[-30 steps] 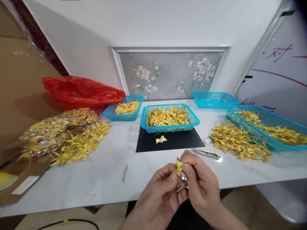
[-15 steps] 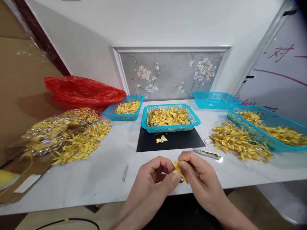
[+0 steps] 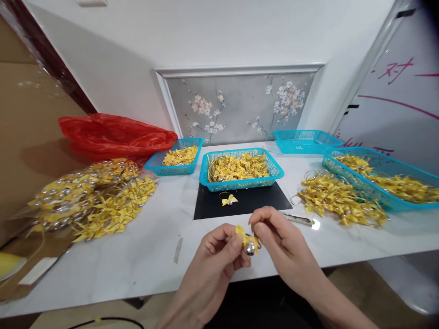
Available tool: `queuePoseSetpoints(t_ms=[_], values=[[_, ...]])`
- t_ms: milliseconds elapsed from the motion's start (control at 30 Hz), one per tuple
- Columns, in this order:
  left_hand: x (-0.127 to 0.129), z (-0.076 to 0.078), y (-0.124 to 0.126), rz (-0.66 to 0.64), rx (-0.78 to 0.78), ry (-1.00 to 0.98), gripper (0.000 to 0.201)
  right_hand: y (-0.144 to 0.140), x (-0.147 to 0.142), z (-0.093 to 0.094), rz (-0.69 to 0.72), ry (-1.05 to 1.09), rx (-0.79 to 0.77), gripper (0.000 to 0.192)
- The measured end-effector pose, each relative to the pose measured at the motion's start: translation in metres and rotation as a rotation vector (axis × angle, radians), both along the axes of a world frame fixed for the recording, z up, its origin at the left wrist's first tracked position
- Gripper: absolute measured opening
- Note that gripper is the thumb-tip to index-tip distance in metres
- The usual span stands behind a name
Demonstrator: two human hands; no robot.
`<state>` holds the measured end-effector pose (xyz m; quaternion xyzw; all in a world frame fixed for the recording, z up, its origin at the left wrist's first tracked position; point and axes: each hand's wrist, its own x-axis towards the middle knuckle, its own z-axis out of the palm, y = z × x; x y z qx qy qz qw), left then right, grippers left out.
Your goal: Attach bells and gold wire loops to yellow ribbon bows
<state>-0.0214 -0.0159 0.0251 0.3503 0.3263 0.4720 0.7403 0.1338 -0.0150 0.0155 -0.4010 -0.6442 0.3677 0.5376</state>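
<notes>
The person's left hand (image 3: 219, 256) had its thumb and fingers closed on one end of a small yellow ribbon bow with pointed tips (image 3: 245, 238), with a shiny silver rounded bead or bell (image 3: 249, 248) at its middle. The bow was held up between the two hands, over the near edge of the white marbled bench (image 3: 154, 260). The right hand (image 3: 283, 244) was poised at the other end, its thumb and forefinger only narrowly apart; whether they gripped any ribbon could not be told.

The step in hand appeared to be the straightening or shaping of this one bow by touch. The next move on it seemed to call for a steady left pinch while the right fingers worked the free end lightly, so that the bead stayed centred and the ribbon uncreased.

Beyond the hands, a similar yellow bow with a thin loop (image 3: 229, 200) lay on a flat black rectangular mat (image 3: 206, 205). Behind it, a blue perforated plastic basket (image 3: 243, 185) rested partly on the mat, heaped with more bows. To the right lay a slim metal tool (image 3: 299, 220), partly hidden by the right hand.
</notes>
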Motion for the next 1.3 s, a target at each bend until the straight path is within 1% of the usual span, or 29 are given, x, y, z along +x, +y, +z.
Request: queuePoseSetpoints(t_ms=[67, 100, 200, 267, 367, 467, 533, 567, 633, 667, 700, 767, 800, 833, 867, 933, 967, 1000, 1100, 1167, 1300], values=[[-0.004, -0.004, 0.002, 0.057, 0.011, -0.046, 0.015, -0.003, 0.003, 0.002, -0.058, 0.028, -0.017, 0.017], [-0.005, -0.005, 0.003, 0.085, 0.025, -0.059, 0.014, -0.005, 0.004, 0.002, -0.061, 0.039, -0.034, 0.018], [-0.007, -0.008, 0.003, 0.131, 0.081, -0.051, 0.013, -0.013, 0.004, 0.004, 0.023, 0.069, -0.117, 0.017], [-0.007, -0.008, 0.002, 0.128, 0.126, -0.036, 0.014, -0.016, 0.0, 0.004, 0.092, 0.109, -0.185, 0.014], [-0.003, -0.007, 0.0, 0.13, 0.181, -0.015, 0.019, -0.016, -0.006, 0.004, 0.125, 0.199, -0.261, 0.009], [0.001, -0.008, -0.001, 0.191, 0.219, 0.04, 0.019, -0.013, -0.008, 0.003, 0.104, 0.249, -0.279, 0.008], [0.003, -0.009, -0.002, 0.235, 0.224, 0.082, 0.012, -0.012, -0.007, 0.002, 0.079, 0.233, -0.254, 0.009], [0.003, -0.01, -0.002, 0.248, 0.225, 0.097, 0.016, -0.012, -0.006, 0.001, 0.065, 0.216, -0.236, 0.009], [0.003, -0.011, -0.003, 0.258, 0.236, 0.127, 0.035, -0.012, -0.005, 0.001, 0.041, 0.18, -0.2, 0.01], [0.002, -0.012, -0.003, 0.25, 0.248, 0.154, 0.038, -0.012, -0.004, 0.001, 0.036, 0.164, -0.186, 0.011], [0.001, -0.013, -0.003, 0.229, 0.263, 0.193, 0.034, -0.012, -0.004, 0.001, 0.035, 0.15, -0.177, 0.013], [0.0, -0.014, -0.003, 0.159, 0.296, 0.292, 0.018, -0.012, -0.004, 0.002, 0.046, 0.138, -0.168, 0.014], [-0.001, -0.014, -0.004, 0.124, 0.307, 0.329, 0.014, -0.011, -0.004, 0.002, 0.054, 0.137, -0.164, 0.014], [-0.002, -0.015, -0.004, 0.097, 0.313, 0.344, 0.015, -0.01, -0.004, 0.001, 0.061, 0.135, -0.16, 0.014], [-0.002, -0.016, -0.003, 0.083, 0.315, 0.338, 0.02, -0.01, -0.003, 0.001, 0.063, 0.131, -0.156, 0.014], [-0.003, -0.017, -0.003, 0.086, 0.319, 0.294, 0.033, -0.008, -0.003, 0.0, 0.06, 0.119, -0.155, 0.015], [-0.004, -0.017, -0.002, 0.083, 0.332, 0.281, 0.035, -0.007, -0.002, -0.001, 0.06, 0.117, -0.162, 0.015], [-0.004, -0.017, -0.001, 0.068, 0.356, 0.284, 0.033, -0.007, -0.002, -0.001, 0.063, 0.121, -0.174, 0.016], [-0.003, -0.016, 0.003, 0.008, 0.469, 0.347, 0.018, -0.007, -0.001, -0.002, 0.076, 0.163, -0.22, 0.019], [-0.003, -0.014, 0.005, 0.015, 0.522, 0.369, 0.016, -0.009, -0.001, -0.001, 0.081, 0.193, -0.253, 0.022], [-0.002, -0.012, 0.004, 0.096, 0.525, 0.364, 0.014, -0.011, 0.0, -0.001, 0.118, 0.239, -0.335, 0.026]])
